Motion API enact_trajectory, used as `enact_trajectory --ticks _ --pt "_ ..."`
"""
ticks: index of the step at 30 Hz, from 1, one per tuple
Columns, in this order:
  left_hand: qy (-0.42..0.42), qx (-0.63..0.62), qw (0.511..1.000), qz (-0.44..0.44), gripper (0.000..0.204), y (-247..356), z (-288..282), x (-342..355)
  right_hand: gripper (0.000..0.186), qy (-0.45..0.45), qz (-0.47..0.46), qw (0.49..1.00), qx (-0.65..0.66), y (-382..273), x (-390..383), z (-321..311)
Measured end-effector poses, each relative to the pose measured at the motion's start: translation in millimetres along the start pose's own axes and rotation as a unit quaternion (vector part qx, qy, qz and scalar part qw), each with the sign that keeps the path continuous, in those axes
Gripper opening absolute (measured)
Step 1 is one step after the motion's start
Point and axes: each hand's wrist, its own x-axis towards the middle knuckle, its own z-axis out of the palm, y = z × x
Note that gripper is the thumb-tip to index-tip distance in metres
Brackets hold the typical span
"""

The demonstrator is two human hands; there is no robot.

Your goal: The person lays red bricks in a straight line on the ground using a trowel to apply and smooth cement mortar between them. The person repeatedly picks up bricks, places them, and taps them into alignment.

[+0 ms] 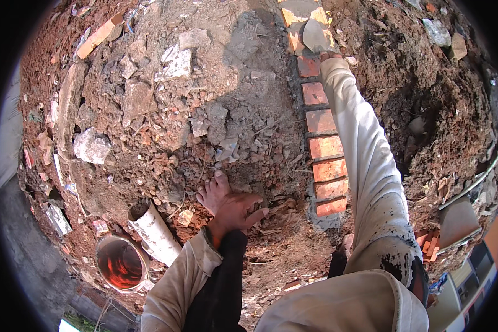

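My right hand reaches far forward and is closed round a trowel, its grey pointed blade over the far end of a brick row. The red bricks lie side by side in a line running away from me, with grey mortar between and around them. Farther on, yellowish bricks are partly coated with wet mortar. My left hand is empty, its fingers apart, at my dark trouser leg just behind my bare left foot. My right forearm covers part of the row's right side.
Rubble and stones, including a pale rock, cover the reddish soil on the left. A white pipe and a round container stand at lower left. Rough soil rises right of the bricks. A flat slab lies at right.
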Motion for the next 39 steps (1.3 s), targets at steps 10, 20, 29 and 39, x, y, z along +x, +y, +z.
enact_trajectory --ticks 10,20,29,39 --pt "0.002 0.017 0.998 -0.057 0.036 8 -10 -12 0.049 -0.038 -0.097 0.958 -0.267 -46 -56 -39" --pt "0.001 0.006 0.999 -0.054 0.038 8 -3 -9 0.038 0.020 0.036 0.984 -0.176 -10 2 -42" --pt "0.029 0.028 0.995 -0.096 0.042 17 6 -6 0.039 0.055 -0.099 0.980 -0.166 12 -43 -90" --pt "0.113 0.088 0.971 -0.189 0.032 -19 43 -34 0.035 -0.033 0.027 0.995 0.090 297 -594 -260"
